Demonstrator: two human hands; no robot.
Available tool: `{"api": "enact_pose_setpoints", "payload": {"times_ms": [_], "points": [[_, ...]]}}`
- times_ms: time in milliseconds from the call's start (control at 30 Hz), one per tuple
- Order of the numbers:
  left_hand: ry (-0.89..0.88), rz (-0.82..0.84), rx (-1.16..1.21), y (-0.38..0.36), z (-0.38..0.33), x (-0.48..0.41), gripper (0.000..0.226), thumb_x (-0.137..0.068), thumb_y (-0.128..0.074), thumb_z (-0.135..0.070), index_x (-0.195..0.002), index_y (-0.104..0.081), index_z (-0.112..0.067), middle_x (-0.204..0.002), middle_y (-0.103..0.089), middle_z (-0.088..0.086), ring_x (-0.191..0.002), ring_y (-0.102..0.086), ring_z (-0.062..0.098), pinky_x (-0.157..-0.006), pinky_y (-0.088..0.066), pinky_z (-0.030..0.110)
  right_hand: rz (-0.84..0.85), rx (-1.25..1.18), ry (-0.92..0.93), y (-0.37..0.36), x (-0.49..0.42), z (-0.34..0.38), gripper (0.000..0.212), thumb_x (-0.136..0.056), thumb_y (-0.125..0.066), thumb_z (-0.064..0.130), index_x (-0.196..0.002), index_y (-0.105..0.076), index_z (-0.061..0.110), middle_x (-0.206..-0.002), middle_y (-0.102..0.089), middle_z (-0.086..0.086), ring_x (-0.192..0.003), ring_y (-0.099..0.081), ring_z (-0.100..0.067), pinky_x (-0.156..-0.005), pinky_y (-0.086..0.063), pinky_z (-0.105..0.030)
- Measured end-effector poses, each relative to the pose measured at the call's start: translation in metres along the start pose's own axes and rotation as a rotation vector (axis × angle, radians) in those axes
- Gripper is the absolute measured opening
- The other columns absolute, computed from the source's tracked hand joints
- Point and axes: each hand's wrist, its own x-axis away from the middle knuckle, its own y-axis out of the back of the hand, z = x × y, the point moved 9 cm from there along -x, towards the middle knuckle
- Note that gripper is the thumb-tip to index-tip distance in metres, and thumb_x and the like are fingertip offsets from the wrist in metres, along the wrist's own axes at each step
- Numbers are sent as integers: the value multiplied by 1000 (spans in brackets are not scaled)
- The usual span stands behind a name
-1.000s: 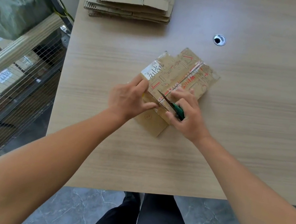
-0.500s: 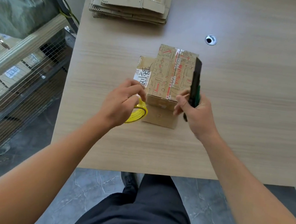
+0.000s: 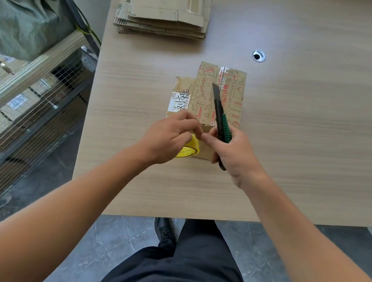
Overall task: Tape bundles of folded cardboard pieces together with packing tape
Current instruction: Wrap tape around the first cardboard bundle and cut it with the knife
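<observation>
The left hand [image 3: 171,136] curls round a yellow tape roll [image 3: 190,150]; the right hand [image 3: 233,157] grips a green knife [image 3: 221,118], blade aimed away. Just beyond them on the table [image 3: 308,157], the bundle [image 3: 234,95] lies lengthwise away from the person, printed red and brown, clear tape [image 3: 222,73] along it

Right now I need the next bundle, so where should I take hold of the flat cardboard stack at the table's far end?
The cardboard stack lies flat in loose, staggered layers, so a grab from above would likely lift only the top piece. Take its left and right edges, one hand from each side, reaching under the bottom sheet.
</observation>
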Motion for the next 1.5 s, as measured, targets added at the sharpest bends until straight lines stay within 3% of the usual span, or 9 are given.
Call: {"api": "enact_pose_setpoints", "payload": {"times_ms": [133, 300, 433, 533, 633, 700, 900, 1233, 1500], "points": [[-34, 62, -45, -6, -7, -3, 27, -84, -44, -21, -94, -67, -30, -115, -56, -11, -106, -56, 13, -89, -50, 43, 63, 72, 36, 1, 2, 10, 16, -94, -71, 8, -92, -60, 19, -74, -59, 10, -50, -50, -9, -43, -42, -27], [-15, 82, -127, -8, -4, -4, 26, -92, -52, -27, -108, -70, -34, -107, -60, -17, -96, -55, 4, -86, -49, 33, -83, 339, 61, 20, 4, 12, 19, -92, -74, 20, -79, -61, 14, -68, -56, 7, -60, -50, -12, -61, -48, -39], [52, 103, 15, -8, 4, -4, 34, -95, -65, -35, -129, -61, -38, -88, -68, -17, -67, -57, -8, -69, -42, 18, -114, 323, 61, 29, 5, 11, 17, -92, -72, 18, -83, -61, 9, -70, -58, 2, -64, -54, -16, -64, -50, -43], [71, 123, 272, -3, 4, -4, 18, -97, -66, -32, -113, -66, -24, -69, -65, -19, -60, -57, -2, -60, -46, 14, -106, 185, 59, 36, 7, 10, 12, -94, -69, 12, -86, -61, 10, -75, -66, -2, -59, -59, -14, -54, -49, -33], [51, 174, 445, -5, -6, -3, 18, -100, -57, -32, -109, -69, -21, -88, -65, -8, -79, -59, 10, -67, -49, 25, -95, 48, 111, 39, 10, 16, 12, -95, -65, 11, -85, -58, 15, -70, -67, 5, -50, -53, -11, -46, -42, -22], [35, 260, 517, -10, -13, -1, 23, -101, -55, -33, -116, -67, -21, -84, -65, -2, -73, -60, 15, -62, -48, 27, -84, 45, 143, 41, 11, 19, 13, -96, -65, 8, -86, -58, 14, -68, -65, 5, -51, -50, -11, -47, -42, -23], [100, 246, -108, 38, 34, -17, 11, -95, -67, -40, -96, -71, -30, -56, -61, -1, -48, -50, 7, -60, -42, 26, -338, -6, 54, 104, 6, -6, 13, -96, -66, 10, -85, -60, 14, -58, -58, 5, -45, -48, -9, -41, -39, -22], [171, 238, -451, 25, 72, -75, 30, -94, -58, -58, -78, -66, -33, -56, -65, -20, -50, -53, -4, -57, -35, 25, -404, -62, -113, 110, -36, -82, 9, -89, -67, 22, -85, -58, 20, -64, -62, 1, -54, -54, -15, -48, -45, -30], [235, 162, -574, 15, 108, -84, 31, -96, -56, -56, -85, -66, -30, -61, -67, -13, -54, -53, -4, -54, -31, 24, -327, 40, -52, 99, -69, -103, 13, -97, -63, 22, -86, -57, 20, -63, -60, 7, -55, -55, -11, -51, -49, -29]]}}
